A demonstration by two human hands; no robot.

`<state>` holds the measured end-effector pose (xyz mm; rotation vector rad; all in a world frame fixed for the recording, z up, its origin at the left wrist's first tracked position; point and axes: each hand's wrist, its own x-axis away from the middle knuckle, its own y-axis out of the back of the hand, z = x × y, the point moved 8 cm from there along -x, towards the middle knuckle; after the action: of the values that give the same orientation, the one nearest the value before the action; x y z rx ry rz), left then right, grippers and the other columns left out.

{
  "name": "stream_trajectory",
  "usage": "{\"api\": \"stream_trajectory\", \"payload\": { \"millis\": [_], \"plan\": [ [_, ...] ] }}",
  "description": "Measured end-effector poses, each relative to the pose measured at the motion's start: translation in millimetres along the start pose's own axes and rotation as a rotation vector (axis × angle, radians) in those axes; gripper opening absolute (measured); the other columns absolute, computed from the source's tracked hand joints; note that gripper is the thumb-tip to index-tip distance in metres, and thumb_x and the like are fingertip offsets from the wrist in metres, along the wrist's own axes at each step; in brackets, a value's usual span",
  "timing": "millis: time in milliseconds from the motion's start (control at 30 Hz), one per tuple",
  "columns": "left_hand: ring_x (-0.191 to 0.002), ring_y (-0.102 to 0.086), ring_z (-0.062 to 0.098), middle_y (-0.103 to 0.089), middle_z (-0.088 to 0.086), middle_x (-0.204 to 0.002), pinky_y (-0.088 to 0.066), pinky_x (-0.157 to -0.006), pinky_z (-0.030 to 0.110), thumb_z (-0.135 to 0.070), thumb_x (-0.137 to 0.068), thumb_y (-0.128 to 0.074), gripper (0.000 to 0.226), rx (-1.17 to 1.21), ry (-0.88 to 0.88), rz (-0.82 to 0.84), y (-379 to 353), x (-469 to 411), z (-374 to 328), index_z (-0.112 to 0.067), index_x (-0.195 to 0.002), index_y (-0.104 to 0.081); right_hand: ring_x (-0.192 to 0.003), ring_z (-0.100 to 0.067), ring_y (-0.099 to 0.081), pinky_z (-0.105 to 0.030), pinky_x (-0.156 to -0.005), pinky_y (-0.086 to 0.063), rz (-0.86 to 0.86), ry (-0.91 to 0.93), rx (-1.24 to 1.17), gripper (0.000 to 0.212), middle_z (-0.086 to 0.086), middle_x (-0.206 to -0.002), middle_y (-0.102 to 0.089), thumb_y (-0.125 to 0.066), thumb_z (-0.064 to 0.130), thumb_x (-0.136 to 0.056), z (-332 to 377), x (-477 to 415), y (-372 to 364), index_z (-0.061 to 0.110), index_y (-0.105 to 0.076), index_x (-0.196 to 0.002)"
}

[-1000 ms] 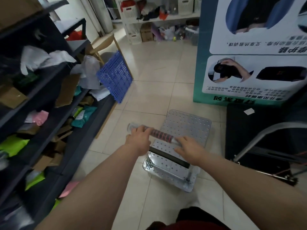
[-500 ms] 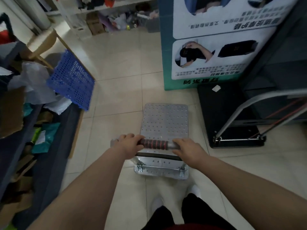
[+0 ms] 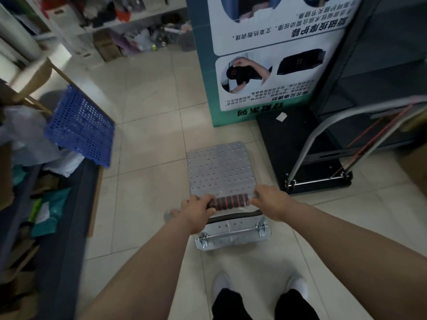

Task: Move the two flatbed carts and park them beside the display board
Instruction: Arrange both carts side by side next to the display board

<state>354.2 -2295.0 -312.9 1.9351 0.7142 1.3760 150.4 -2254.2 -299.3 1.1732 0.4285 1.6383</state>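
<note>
A small silver flatbed cart with a perforated deck stands on the tiled floor right in front of me. Its handle has a black and red ribbed grip. My left hand is closed on the left end of that handle and my right hand on the right end. A larger black flatbed cart with a grey tube handle sits to the right, its deck against the foot of the teal and white display board. The silver cart's front edge lies a short way from the board's base.
A dark shelf rack full of bags and boxes lines the left side, with a blue perforated panel leaning on it. A dark cabinet rises at the right. Cluttered white shelves stand at the back. My feet are behind the silver cart.
The silver cart has swung from an angled heading to point straight at the display board. The black cart has come fully into view on the right. Both hands have stayed on the handle.
</note>
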Motion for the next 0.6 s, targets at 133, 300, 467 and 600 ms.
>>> {"api": "stream_trajectory", "payload": {
  "millis": [133, 300, 467, 600],
  "plan": [
    [-0.118, -0.039, 0.032, -0.044, 0.006, -0.128, -0.028, -0.105, 0.061, -0.045, -0.098, -0.037, 0.034, 0.052, 0.017, -0.007, -18, 10, -39, -0.043, -0.132, -0.036, -0.086, -0.018, -0.054, -0.034, -0.077, -0.046, 0.051, 0.049, 0.047, 0.020, -0.003, -0.098, -0.056, -0.045, 0.039, -0.095, -33, 11, 13, 0.021, -0.051, -0.098],
    [-0.122, -0.037, 0.030, -0.041, 0.003, -0.130, -0.025, -0.105, 0.064, -0.045, -0.099, -0.036, 0.033, 0.070, 0.031, -0.066, -30, 19, -83, -0.046, -0.132, -0.036, -0.089, -0.020, -0.054, -0.037, -0.080, -0.047, 0.063, 0.069, 0.098, 0.024, -0.004, -0.101, -0.055, -0.044, 0.042, -0.095, -71, 21, 28, 0.021, -0.054, -0.103],
    [-0.121, -0.038, 0.029, -0.042, 0.002, -0.132, -0.024, -0.104, 0.064, -0.044, -0.099, -0.035, 0.032, 0.056, 0.022, -0.114, -37, 19, -116, -0.045, -0.132, -0.037, -0.090, -0.020, -0.053, -0.034, -0.077, -0.045, 0.039, 0.058, 0.088, 0.026, -0.005, -0.099, -0.055, -0.044, 0.037, -0.096, -100, 32, 40, 0.015, -0.056, -0.104],
    [-0.123, -0.037, 0.027, -0.042, -0.001, -0.134, -0.018, -0.107, 0.064, -0.043, -0.099, -0.036, 0.032, 0.063, 0.038, -0.163, -34, 12, -129, -0.047, -0.131, -0.038, -0.092, -0.022, -0.051, -0.034, -0.078, -0.042, -0.032, 0.053, 0.082, 0.024, -0.006, -0.101, -0.054, -0.042, 0.034, -0.097, -112, 34, 43, 0.014, -0.054, -0.105]
  ]
}}
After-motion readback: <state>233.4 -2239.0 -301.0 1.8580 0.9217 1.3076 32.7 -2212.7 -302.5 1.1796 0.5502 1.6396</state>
